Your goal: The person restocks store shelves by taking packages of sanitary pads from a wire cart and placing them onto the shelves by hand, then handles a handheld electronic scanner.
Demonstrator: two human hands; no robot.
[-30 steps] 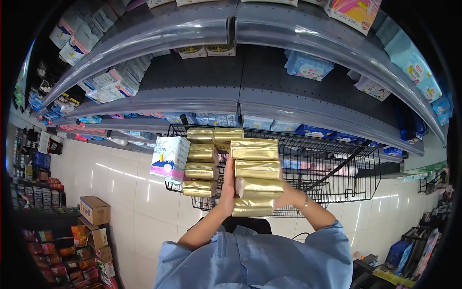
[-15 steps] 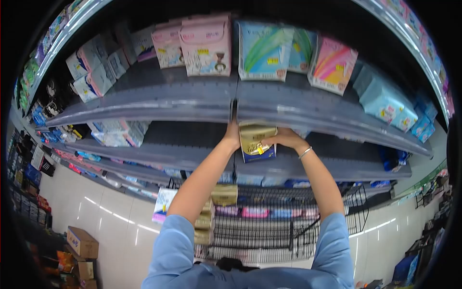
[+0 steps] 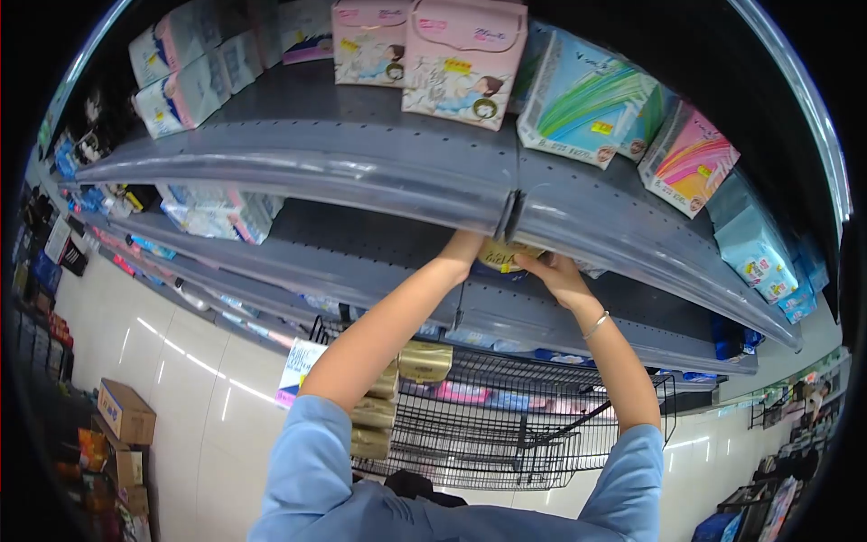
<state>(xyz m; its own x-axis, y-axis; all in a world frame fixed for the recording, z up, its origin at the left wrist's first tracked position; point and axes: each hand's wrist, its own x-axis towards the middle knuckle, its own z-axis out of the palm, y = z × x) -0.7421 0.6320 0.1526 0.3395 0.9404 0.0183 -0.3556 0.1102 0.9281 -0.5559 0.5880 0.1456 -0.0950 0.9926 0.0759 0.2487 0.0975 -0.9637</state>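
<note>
Both of my hands reach onto the shelf just under the upper shelf's clear front edge. My left hand (image 3: 463, 250) is at the left side of gold packs (image 3: 502, 258); its fingers are hidden behind the shelf edge. On their right side, my right hand (image 3: 560, 275) grips the packs, thumb across the front. The upper shelf hides most of the packs. More gold packs (image 3: 424, 361) are stacked at the left end of a black wire cart (image 3: 488, 406) below, beside a white and pink pack (image 3: 298, 366).
Pink packs (image 3: 465, 63), a blue-green pack (image 3: 585, 99) and an orange-pink pack (image 3: 690, 161) stand on the upper shelf (image 3: 361, 135). White packs (image 3: 221, 214) lie on the lower shelf at left. Cardboard boxes (image 3: 126, 411) are on the floor at lower left.
The gold packs and both hands have moved from above the cart up to the shelf, then deeper under the upper shelf's edge. The view has shifted and tilted.
</note>
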